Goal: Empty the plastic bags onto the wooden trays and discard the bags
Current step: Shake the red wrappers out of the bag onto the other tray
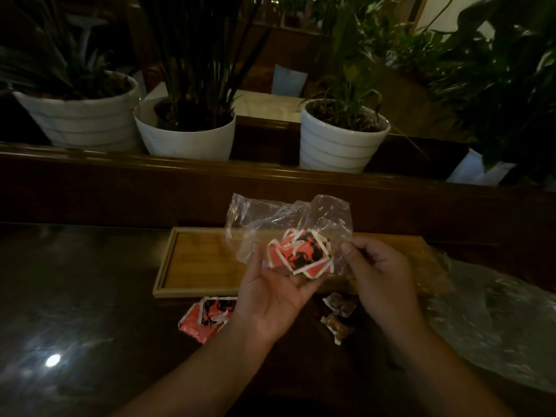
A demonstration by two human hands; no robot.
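Note:
I hold a clear plastic bag (279, 218) above a wooden tray (195, 260) on the dark table. Red, black and white sachets (301, 254) sit in the bottom of the bag. My left hand (270, 293) cups the bag and sachets from below. My right hand (379, 272) pinches the bag's right edge. More red sachets (207, 317) lie on the table just in front of the tray. Brown wrapped sweets (337, 317) lie between my wrists.
A large crumpled clear plastic bag (493, 323) lies at the right on the table. Behind the tray runs a wooden ledge (120, 167) carrying white plant pots (337, 139) with tall green plants. The dark glossy tabletop (75, 296) stretches to the left.

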